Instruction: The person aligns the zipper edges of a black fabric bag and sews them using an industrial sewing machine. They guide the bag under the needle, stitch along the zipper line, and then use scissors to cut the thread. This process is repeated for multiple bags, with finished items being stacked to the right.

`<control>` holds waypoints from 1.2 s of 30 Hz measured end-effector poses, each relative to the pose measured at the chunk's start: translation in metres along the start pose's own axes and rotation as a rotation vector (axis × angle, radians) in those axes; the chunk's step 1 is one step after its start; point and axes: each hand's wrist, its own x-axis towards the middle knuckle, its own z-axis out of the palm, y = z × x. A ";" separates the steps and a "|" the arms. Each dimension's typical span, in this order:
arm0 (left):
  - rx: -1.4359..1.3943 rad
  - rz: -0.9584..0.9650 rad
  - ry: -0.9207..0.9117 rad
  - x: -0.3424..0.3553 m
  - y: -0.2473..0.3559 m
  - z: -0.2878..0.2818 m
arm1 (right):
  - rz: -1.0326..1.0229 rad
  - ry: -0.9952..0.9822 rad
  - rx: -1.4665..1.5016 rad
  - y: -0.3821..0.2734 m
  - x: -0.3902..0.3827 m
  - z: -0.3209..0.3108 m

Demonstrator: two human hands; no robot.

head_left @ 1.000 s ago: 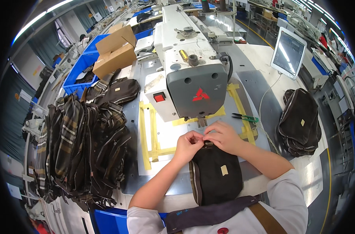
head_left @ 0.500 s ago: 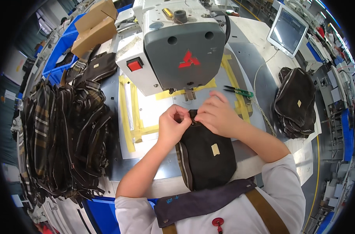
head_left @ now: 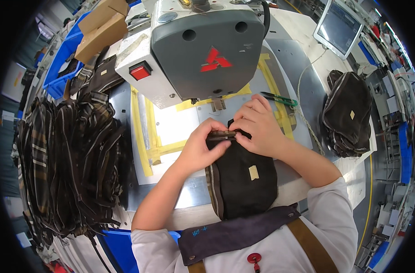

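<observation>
Bright lighting; we are noting glare on worktop (head_left: 188,199) and screen (head_left: 339,28), curving edges, black corners.

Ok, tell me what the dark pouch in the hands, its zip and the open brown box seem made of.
Dark pouch: probably cloth, matte, judging by its soft, shineless surface; which fibre, I can't tell.
Zip: likely metal, going by its silvery teeth, though coated plastic is possible.
Brown box: apparently cardboard, uncoated-looking, from its dull surface and folded flaps.

White sleeves (head_left: 329,204), dark bib (head_left: 244,231) (blue marking (head_left: 199,230)), brown straps (head_left: 313,243)
</observation>
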 end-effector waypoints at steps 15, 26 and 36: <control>0.435 0.312 0.279 0.005 -0.006 0.010 | -0.100 0.182 -0.064 0.003 -0.009 0.015; 0.682 0.556 0.211 0.003 -0.005 0.011 | 0.131 -0.160 0.248 0.000 0.016 -0.006; 0.736 0.530 0.285 -0.004 -0.010 0.016 | 0.274 -0.193 0.363 -0.003 0.010 0.010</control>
